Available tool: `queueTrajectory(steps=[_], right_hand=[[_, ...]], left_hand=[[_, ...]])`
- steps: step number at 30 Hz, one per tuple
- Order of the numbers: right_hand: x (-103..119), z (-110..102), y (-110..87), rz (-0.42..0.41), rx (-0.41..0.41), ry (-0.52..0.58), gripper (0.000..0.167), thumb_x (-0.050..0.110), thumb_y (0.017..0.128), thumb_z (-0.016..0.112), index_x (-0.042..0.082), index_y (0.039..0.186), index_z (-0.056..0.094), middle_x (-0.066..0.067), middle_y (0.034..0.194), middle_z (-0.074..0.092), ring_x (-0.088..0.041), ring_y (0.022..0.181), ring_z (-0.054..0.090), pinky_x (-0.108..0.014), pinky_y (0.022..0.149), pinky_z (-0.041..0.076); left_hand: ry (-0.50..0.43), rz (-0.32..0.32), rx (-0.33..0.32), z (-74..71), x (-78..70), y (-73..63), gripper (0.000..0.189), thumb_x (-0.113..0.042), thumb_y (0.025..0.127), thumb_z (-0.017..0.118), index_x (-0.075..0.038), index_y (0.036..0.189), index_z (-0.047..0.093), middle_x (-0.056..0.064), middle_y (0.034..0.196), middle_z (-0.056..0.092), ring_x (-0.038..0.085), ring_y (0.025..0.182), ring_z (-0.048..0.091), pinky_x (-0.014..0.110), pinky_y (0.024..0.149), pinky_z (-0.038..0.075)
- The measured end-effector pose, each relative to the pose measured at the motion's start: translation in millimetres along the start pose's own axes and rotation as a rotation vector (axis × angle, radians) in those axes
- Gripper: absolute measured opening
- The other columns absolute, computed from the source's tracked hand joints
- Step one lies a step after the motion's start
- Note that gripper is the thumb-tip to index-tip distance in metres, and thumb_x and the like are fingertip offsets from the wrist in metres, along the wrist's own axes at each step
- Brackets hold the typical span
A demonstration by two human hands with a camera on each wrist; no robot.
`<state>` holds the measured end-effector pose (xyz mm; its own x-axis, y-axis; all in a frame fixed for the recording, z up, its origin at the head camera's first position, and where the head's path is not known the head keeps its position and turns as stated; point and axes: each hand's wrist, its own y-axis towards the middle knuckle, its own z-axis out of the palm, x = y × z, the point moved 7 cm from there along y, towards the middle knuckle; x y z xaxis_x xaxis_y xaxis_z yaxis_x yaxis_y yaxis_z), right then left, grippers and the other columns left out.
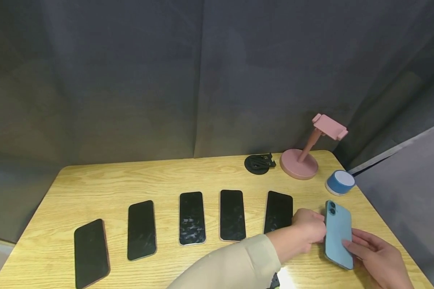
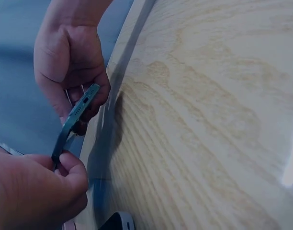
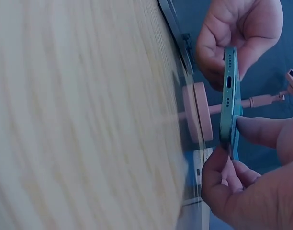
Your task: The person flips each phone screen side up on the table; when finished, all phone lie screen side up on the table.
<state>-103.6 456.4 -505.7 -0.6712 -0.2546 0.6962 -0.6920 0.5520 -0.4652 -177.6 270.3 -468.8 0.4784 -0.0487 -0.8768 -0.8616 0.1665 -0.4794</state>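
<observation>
A light blue smartphone [image 1: 338, 235] with two camera lenses on its back is held between both hands above the right side of the table. My left hand [image 1: 309, 228] pinches its left edge. With the thumb on its back and fingers at the edge beneath, my right hand [image 1: 379, 257] grips the right side. Both wrist views look at the phone [image 2: 82, 110] from its bottom end, where the charging port and speaker holes show. The right wrist view has the phone [image 3: 228, 91] lifted off the wood. Its screen faces away from the head camera.
Several dark phones [image 1: 142, 229] lie screen up in a row across the wooden table [image 1: 119, 180]. Toward the back right are a folded black stand [image 1: 259, 163], a pink phone stand [image 1: 299, 163] and a blue round box [image 1: 340, 183] with a white top. Dark curtains hang behind.
</observation>
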Motion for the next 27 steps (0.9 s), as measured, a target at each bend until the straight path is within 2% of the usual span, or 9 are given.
queueTrajectory(steps=[4,6,10,13,17,20,23,26,27], right_hand=[[-3,1,0.1,0.025,-0.032,-0.026,0.102,0.054,0.075,0.084,-0.006,0.145,0.042,-0.027,0.127,0.06,-0.038,0.117,0.052,-0.027,0.059,0.056],[-2,2,-3.1,0.034,-0.041,-0.015,0.104,0.057,0.073,0.084,-0.006,0.145,0.042,-0.027,0.127,0.06,-0.04,0.119,0.051,-0.028,0.059,0.057],[6,6,-14.3,0.021,-0.016,0.029,0.107,0.059,0.075,0.081,-0.007,0.149,0.037,-0.026,0.124,0.063,-0.028,0.102,0.063,-0.037,0.067,0.059],[14,9,-22.9,-0.001,0.033,0.057,0.11,0.061,0.079,0.075,-0.004,0.154,0.028,-0.027,0.12,0.064,-0.02,0.088,0.068,-0.04,0.071,0.059],[19,13,-30.4,-0.012,0.123,0.155,0.109,0.06,0.084,0.072,0.005,0.16,0.015,-0.019,0.112,0.068,-0.017,0.086,0.069,-0.041,0.075,0.059],[20,16,-32.5,-0.001,0.19,0.281,0.106,0.055,0.086,0.072,0.012,0.161,0.011,-0.002,0.11,0.067,-0.009,0.087,0.067,-0.041,0.08,0.057],[21,18,-33.1,0.006,0.235,0.353,0.102,0.055,0.088,0.07,0.016,0.161,0.011,0.009,0.111,0.063,-0.003,0.088,0.066,-0.04,0.084,0.056],[24,19,-34.5,0.003,0.281,0.346,0.1,0.06,0.09,0.063,0.017,0.161,0.008,-0.001,0.133,0.057,-0.001,0.091,0.064,-0.039,0.086,0.056],[25,20,-35.7,0.002,0.303,0.346,0.099,0.062,0.09,0.06,0.019,0.161,0.007,-0.007,0.143,0.051,-0.001,0.093,0.063,-0.038,0.086,0.055]], left_hand=[[-0.012,-0.014,0.056,2.3,-0.3,-3.6,0.035,0.024,0.074,0.058,-0.008,0.085,0.069,0.003,0.077,0.056,0.018,0.053,0.05,0.037,0.055,0.053],[-0.025,-0.021,0.104,4.2,0.3,-5.3,0.033,0.021,0.076,0.061,-0.009,0.086,0.068,0.003,0.076,0.056,0.019,0.054,0.052,0.037,0.056,0.053],[-0.081,-0.018,0.212,8.8,1.0,-7.5,0.027,0.018,0.082,0.063,-0.007,0.09,0.068,0.006,0.075,0.061,0.022,0.067,0.064,0.044,0.065,0.057],[-0.128,-0.015,0.264,11.5,1.8,-8.0,0.022,0.016,0.083,0.065,-0.005,0.088,0.069,0.008,0.075,0.064,0.025,0.072,0.068,0.046,0.069,0.058],[-0.163,-0.019,0.302,14.5,3.0,-8.6,0.016,0.012,0.084,0.068,-0.004,0.085,0.071,0.008,0.072,0.066,0.021,0.071,0.067,0.041,0.07,0.058],[-0.148,-0.007,0.317,15.5,2.5,-8.3,0.013,0.008,0.086,0.067,-0.004,0.085,0.074,0.006,0.071,0.066,0.017,0.068,0.065,0.038,0.068,0.057],[-0.066,0.039,0.282,13.1,0.5,-7.7,0.012,0.005,0.085,0.07,-0.005,0.084,0.075,0.0,0.073,0.065,0.012,0.065,0.06,0.032,0.064,0.054],[0.006,0.077,0.221,9.0,-1.0,-7.4,0.011,0.002,0.082,0.076,-0.008,0.081,0.076,-0.004,0.072,0.063,0.009,0.064,0.057,0.026,0.061,0.05],[0.021,0.086,0.2,7.3,-1.6,-7.3,0.01,0.0,0.081,0.078,-0.01,0.079,0.076,-0.005,0.072,0.063,0.008,0.064,0.057,0.025,0.061,0.049]])
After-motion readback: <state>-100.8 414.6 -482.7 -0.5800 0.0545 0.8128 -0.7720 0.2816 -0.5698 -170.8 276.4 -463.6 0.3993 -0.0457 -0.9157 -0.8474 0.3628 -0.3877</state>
